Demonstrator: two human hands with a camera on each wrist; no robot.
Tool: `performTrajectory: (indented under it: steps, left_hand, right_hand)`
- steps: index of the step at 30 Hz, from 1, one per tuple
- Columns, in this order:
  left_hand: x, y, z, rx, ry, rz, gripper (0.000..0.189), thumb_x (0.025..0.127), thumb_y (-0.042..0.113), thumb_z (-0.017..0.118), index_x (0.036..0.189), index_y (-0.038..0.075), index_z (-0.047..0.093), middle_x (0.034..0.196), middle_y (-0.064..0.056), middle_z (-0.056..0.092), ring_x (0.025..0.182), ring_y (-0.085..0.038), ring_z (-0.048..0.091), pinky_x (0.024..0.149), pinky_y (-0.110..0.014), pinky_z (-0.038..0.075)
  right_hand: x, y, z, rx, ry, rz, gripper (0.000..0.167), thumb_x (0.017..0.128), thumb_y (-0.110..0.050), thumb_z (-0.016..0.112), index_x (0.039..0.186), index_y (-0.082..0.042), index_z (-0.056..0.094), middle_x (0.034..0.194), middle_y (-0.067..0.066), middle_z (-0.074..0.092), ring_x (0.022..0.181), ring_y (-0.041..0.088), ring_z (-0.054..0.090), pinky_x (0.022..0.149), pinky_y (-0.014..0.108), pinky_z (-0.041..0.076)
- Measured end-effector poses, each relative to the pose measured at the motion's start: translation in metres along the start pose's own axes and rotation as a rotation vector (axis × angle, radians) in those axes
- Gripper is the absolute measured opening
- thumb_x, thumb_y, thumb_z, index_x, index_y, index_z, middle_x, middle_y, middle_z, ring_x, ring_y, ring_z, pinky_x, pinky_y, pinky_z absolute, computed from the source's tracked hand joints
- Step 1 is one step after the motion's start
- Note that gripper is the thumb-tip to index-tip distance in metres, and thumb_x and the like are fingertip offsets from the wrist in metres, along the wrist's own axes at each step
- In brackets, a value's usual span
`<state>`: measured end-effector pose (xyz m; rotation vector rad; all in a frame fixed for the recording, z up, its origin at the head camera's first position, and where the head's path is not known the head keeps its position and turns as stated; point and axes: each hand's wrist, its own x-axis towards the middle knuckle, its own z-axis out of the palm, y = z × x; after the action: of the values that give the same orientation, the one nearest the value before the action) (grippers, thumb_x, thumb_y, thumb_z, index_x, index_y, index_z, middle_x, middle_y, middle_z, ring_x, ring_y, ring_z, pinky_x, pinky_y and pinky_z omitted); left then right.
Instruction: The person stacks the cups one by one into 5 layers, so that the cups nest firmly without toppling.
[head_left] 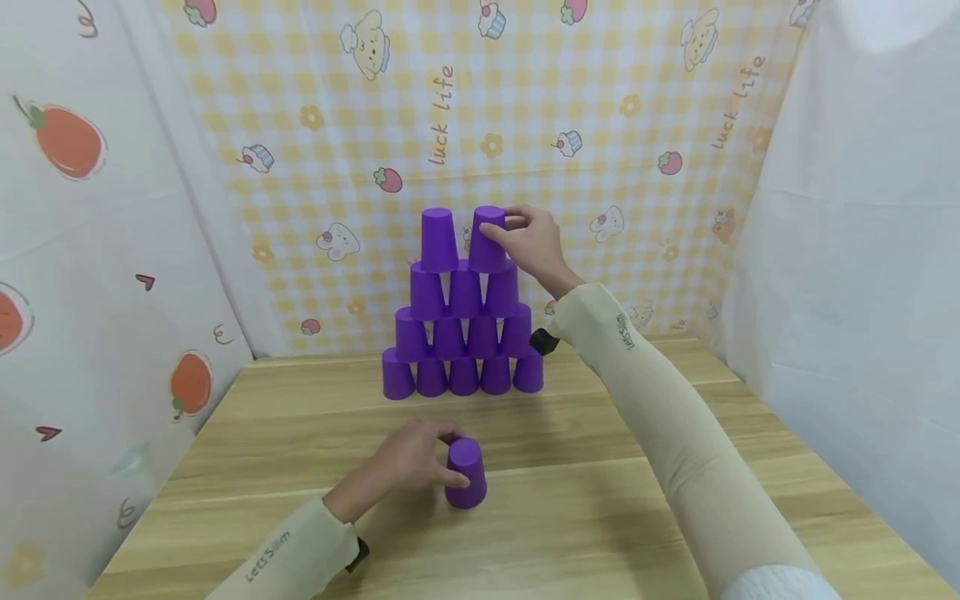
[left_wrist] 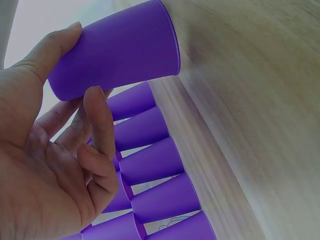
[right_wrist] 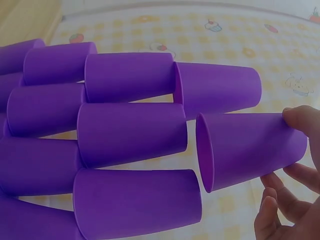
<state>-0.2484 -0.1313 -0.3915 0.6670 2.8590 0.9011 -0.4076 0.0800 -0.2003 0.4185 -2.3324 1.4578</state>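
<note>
Purple upside-down cups are stacked in a pyramid [head_left: 465, 337], several along the bottom row and fewer on each row above. On its third row stands one upper cup [head_left: 438, 242]. My right hand [head_left: 534, 242] pinches another purple cup [right_wrist: 245, 145] by its narrow end, beside that one. In the right wrist view a small gap shows between this cup's rim and the row below. In front of the stack, my left hand [head_left: 415, 460] grips a single upside-down cup [left_wrist: 115, 50] between thumb and fingers, its rim down at the tabletop.
The wooden table [head_left: 300, 417] carries the stack near its back edge. Behind hangs a yellow checked cloth [head_left: 315, 183] with cartoon prints. White cloths close off the left side [head_left: 97, 250] and right side [head_left: 847, 250].
</note>
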Motion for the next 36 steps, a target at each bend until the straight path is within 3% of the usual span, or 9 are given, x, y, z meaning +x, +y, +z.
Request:
performTrajectory:
  steps: [20,28,36]
  left_hand:
    - [-0.002,-0.001,0.002,0.009,-0.020,-0.025,0.061,0.066,0.043,0.090,0.119,0.020,0.070,0.112,0.000,0.070,0.111,-0.028,0.061,0.095,-0.052,0.049]
    - [0.001,-0.007,0.007,-0.136,-0.078,0.007,0.061,0.068,0.032,0.092,0.121,0.015,0.069,0.115,-0.002,0.068,0.112,-0.026,0.061,0.101,-0.055,0.044]
    - [0.002,-0.008,0.009,-0.158,-0.086,0.009,0.059,0.070,0.029,0.091,0.122,0.013,0.068,0.114,-0.002,0.067,0.108,-0.025,0.061,0.097,-0.054,0.047]
  right_hand:
    - [0.012,0.007,0.007,-0.006,-0.036,0.018,0.057,0.085,-0.041,0.077,0.131,-0.012,0.062,0.121,0.010,0.069,0.108,0.021,0.066,0.091,0.036,0.053]
    - [0.008,0.014,0.001,-0.033,-0.034,0.035,0.060,0.086,-0.042,0.077,0.134,-0.011,0.060,0.122,0.009,0.068,0.113,0.022,0.063,0.092,0.037,0.053]
    - [0.004,0.018,-0.005,-0.026,-0.037,0.028,0.064,0.084,-0.044,0.078,0.136,-0.012,0.059,0.124,0.008,0.068,0.116,0.023,0.062,0.092,0.039,0.052]
